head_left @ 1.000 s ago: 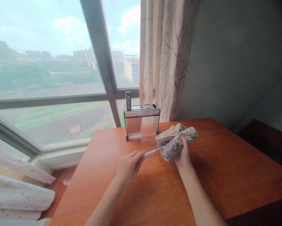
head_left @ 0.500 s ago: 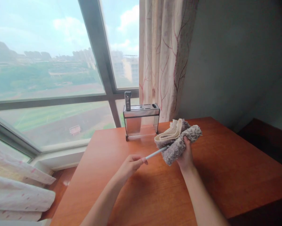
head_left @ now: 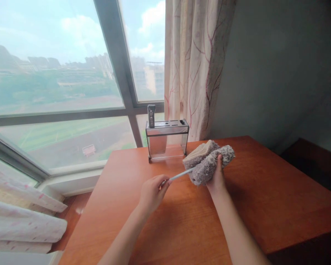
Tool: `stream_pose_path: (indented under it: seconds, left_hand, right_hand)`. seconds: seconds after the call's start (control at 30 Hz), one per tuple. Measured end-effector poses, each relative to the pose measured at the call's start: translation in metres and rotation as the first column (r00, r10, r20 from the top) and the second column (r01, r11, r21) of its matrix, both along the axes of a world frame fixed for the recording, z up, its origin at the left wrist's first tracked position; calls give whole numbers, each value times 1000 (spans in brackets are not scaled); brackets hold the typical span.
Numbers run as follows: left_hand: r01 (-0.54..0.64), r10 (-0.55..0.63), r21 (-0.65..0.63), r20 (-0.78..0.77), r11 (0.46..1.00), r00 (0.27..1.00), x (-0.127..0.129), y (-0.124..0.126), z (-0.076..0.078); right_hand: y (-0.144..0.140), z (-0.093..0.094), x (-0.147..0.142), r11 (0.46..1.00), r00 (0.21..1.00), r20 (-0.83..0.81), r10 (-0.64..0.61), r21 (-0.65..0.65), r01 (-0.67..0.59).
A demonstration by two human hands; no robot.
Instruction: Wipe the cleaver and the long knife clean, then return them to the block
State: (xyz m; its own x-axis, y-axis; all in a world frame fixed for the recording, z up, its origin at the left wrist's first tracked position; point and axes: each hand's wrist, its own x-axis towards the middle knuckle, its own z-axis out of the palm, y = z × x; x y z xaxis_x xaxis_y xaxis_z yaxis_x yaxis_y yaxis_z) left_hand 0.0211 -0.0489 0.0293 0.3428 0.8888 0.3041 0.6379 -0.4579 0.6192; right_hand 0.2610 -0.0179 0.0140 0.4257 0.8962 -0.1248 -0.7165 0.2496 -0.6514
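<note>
Room: I see a large window (head_left: 57, 84) and a patterned curtain (head_left: 195, 66) behind the bench (head_left: 264, 191).
Holder: a clear knife block (head_left: 167, 141) stands at the bench's far edge, one dark handle (head_left: 151, 115) upright in it.
Cloth: a grey towel (head_left: 208, 162), bunched, just above the bench.
Right hand (head_left: 215, 180): fingers closed around the towel.
Thin blade (head_left: 180, 174): its tip is buried in the towel.
Left hand (head_left: 151, 193): pinching the blade's near end.
Risk: I judge the edge could nick the right fingers if the towel slips.
</note>
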Motion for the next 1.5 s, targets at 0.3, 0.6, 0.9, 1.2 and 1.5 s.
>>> stream_pose_path:
  seconds: [0.3,0.6,0.9,1.2,1.5]
  left_hand:
    - [20,-20,8,4,1000,1000,-4,2,2]
    - [78,-68,-86,116,993,991,-6,3,5]
    - [146,-49,-300,309,943,950,-4,5,0]
    - [29,28,-162,337,986,941,-4,9,-4]
    - [-21,16,32,155,999,988,-9,6,0]
  right_hand:
    - [7,-6,7,993,997,-1,75,96,-74]
    - [1,0,17,981,985,-60,160,116,-152]
    - [-2,3,17,982,982,-83,169,99,-161]
    - [-8,4,14,987,991,-45,127,101,-122]
    - [-8,4,14,989,991,-52,125,89,-121]
